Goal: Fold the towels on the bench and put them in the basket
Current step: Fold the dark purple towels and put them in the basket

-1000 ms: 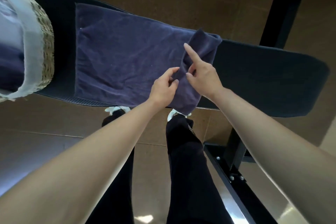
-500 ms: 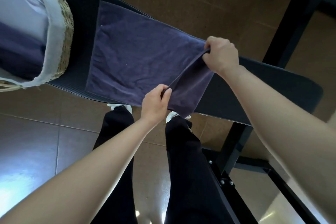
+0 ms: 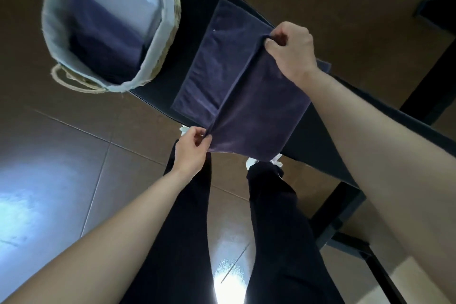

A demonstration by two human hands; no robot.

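1. On the dark desk (image 3: 328, 136), toward its left end: a purple towel (image 3: 259, 111), left part flat on the padding, right part lifted and drawn over it, with a raised ridge running from the near side to the far side.
2. At the near end of that ridge: the left hand (image 3: 191, 153), pinching the towel's edge between thumb and fingertips, just off the desk's near side.
3. At the far end of the ridge: the right hand (image 3: 291, 52), fingers curled, gripping the towel's far edge above the flat layer.
4. Just past the right wrist: one corner of the towel, poking out on the desk's far side.
5. At the desk's left end, near the towel but not touching it: a woven basket (image 3: 161, 32) with a pale cloth liner folded over the rim and a rope handle (image 3: 74, 81) on the near side.
6. Inside the basket: a folded dark towel (image 3: 106, 52), with pale fabric beside it, liner or towel impossible to tell.
7. Below the desk: dark trouser legs (image 3: 276, 217), white shoes (image 3: 254, 161) at the desk's near edge, a brown tiled floor (image 3: 61, 155) with bright glare patches.
8. Lower right: the desk's black frame (image 3: 340, 217).
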